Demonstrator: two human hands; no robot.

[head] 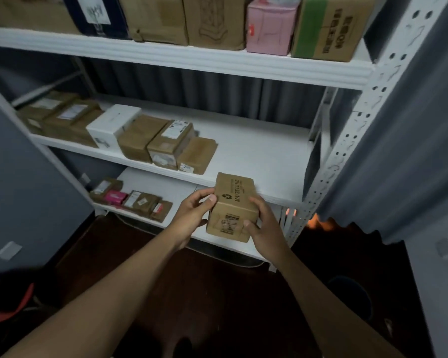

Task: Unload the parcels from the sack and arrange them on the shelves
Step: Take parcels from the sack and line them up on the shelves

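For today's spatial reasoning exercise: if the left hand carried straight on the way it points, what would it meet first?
The left hand already touches the cardboard box; beyond it, probably the middle shelf's front edge, though depth is unclear.

Matt brown cardboard box (233, 206), white painted perforated metal shelving (347, 140)

Dim, soft-focus view with wide-angle bending at edges and an orange glow low right.
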